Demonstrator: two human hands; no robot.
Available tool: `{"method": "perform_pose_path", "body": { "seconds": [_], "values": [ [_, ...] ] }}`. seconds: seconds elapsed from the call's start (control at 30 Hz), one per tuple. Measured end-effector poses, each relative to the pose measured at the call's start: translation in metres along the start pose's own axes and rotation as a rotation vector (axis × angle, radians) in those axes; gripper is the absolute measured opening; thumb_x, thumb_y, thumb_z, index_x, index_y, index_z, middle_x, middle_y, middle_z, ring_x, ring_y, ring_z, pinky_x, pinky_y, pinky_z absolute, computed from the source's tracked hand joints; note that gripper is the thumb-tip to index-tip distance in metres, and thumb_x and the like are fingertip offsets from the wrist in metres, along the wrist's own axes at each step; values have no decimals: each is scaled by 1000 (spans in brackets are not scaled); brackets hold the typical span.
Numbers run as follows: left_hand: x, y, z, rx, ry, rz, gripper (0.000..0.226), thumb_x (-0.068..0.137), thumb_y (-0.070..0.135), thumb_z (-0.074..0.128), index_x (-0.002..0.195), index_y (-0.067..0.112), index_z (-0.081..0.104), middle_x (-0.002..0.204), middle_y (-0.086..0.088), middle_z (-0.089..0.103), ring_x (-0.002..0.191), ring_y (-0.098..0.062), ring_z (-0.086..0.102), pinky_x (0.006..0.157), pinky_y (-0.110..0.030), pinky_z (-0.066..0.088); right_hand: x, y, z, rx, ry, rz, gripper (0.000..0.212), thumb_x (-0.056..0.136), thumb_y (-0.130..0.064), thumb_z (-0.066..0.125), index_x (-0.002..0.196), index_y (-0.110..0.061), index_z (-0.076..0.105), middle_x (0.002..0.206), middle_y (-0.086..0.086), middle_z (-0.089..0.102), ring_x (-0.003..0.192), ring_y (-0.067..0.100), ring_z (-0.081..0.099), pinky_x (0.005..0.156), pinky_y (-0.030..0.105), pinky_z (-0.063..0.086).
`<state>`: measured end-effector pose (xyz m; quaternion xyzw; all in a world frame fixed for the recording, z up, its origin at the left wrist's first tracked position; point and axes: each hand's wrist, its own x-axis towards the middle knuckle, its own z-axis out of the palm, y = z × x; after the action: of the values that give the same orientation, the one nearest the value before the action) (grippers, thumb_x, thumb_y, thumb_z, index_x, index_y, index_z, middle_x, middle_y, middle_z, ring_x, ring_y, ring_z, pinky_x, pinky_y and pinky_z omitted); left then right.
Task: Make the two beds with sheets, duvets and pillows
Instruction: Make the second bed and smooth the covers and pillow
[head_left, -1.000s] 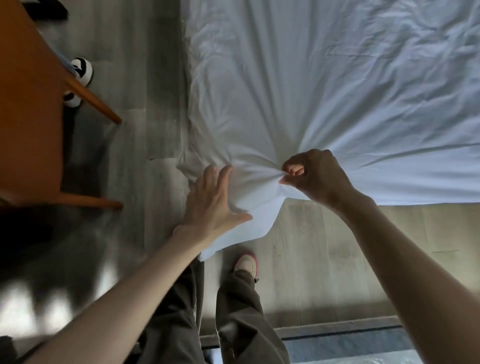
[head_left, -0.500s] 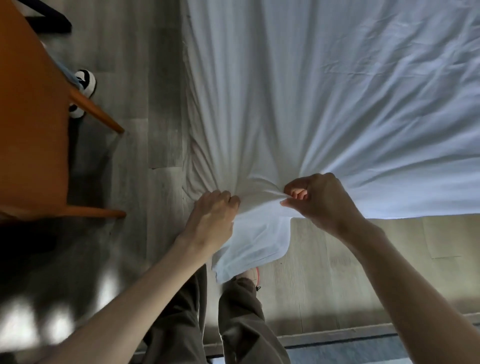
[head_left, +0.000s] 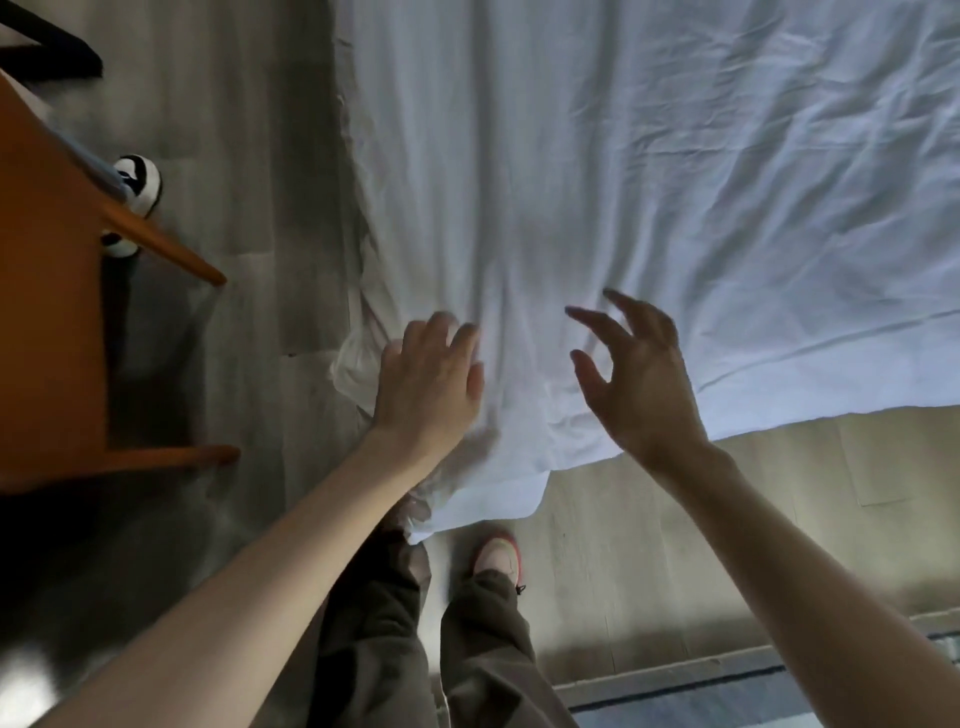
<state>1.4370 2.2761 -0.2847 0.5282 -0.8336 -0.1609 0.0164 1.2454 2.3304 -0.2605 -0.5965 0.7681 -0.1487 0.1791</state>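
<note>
Sheet (head_left: 623, 182), white and creased, lay spread over the bed, filling the upper right of the view. Its near edge ran along the bed's side, and one corner (head_left: 488, 493) hung loose off the bed toward the floor (head_left: 234, 156), just above the person's feet. Left hand (head_left: 426, 384) lay palm-down on the sheet at that corner, fingers (head_left: 462, 338) fairly straight and close together, gripping nothing; some motion blur there. Bunched cloth showed just left of that hand. Right hand (head_left: 639, 379) was near it to the right, over the sheet close to the edge, fingers (head_left: 597, 325) spread wide and lightly curved, holding nothing; whether they touched the cloth could not be told. Floor was grey planks on the left, paler boards in front of the bed. Orange wooden chair (head_left: 47, 312) stood at the left edge, legs angled out, well apart from the bed. Black-and-white shoe (head_left: 137, 182) sat behind one chair leg. Dark trousers (head_left: 483, 649) and a pink-trimmed sneaker (head_left: 498, 556) showed at bottom centre.
</note>
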Motion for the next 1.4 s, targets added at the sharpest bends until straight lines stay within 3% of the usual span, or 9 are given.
{"method": "perform_pose_path", "body": {
  "seconds": [0.1,0.2,0.3,0.37,0.4,0.47,0.63,1.0,1.4],
  "values": [
    [29,6,14,-58,-175,-19,63,97,54,40,152,43,13,163,1,-5,148,-40,-4,113,-63,14,13,15,11,-46,-428,130,71,96,-44,53,151,-47,8,162,1,-13,149,35,1,115,60,-9],
    [34,10,34,-52,-348,-61,66,97,58,37,151,50,1,160,6,-23,141,-52,-17,107,-73,11,-2,28,34,-33,-601,192,83,94,-36,58,146,-57,-3,148,-20,-38,139,31,-37,110,72,8],
    [40,8,24,-45,-443,-77,67,95,52,46,151,49,8,162,3,-15,142,-54,-10,108,-72,22,-15,30,32,-22,-587,212,76,95,-29,57,146,-57,7,155,-22,-25,145,21,-26,113,57,23],
    [45,10,6,-13,-548,-69,67,95,47,50,150,49,12,162,0,-5,142,-52,6,106,-65,32,-18,26,16,14,-595,241,66,97,-29,53,147,-53,18,162,-17,1,148,16,15,111,46,32],
    [47,13,-5,30,-582,-60,63,96,44,49,150,46,17,162,-3,2,141,-48,15,107,-61,34,-20,22,5,39,-566,266,63,98,-30,52,147,-52,21,160,-13,19,135,13,40,106,40,38],
    [50,21,-28,123,-583,-11,54,98,42,44,149,36,29,160,-3,11,142,-37,21,110,-54,31,-26,10,-20,88,-468,303,68,97,-29,53,149,-51,15,155,-9,34,119,11,52,101,35,42],
    [69,71,-93,155,-428,213,56,102,40,37,154,29,18,164,1,-2,149,-32,1,118,-52,14,-38,-8,-93,31,-189,272,72,98,-29,52,153,-44,7,162,-9,15,149,15,11,120,43,16],
    [97,283,-211,91,-230,671,59,101,38,41,154,26,18,163,0,4,149,-32,4,117,-52,14,-92,47,-281,-49,150,458,70,95,-31,58,153,-36,19,161,-2,20,148,23,18,116,50,24],
    [136,604,-203,141,-105,907,61,101,37,42,155,26,16,164,1,3,149,-31,4,118,-52,13,-132,270,-477,-99,310,619,69,97,-36,53,154,-37,15,162,-6,11,149,20,8,120,46,13]
  ]
}}
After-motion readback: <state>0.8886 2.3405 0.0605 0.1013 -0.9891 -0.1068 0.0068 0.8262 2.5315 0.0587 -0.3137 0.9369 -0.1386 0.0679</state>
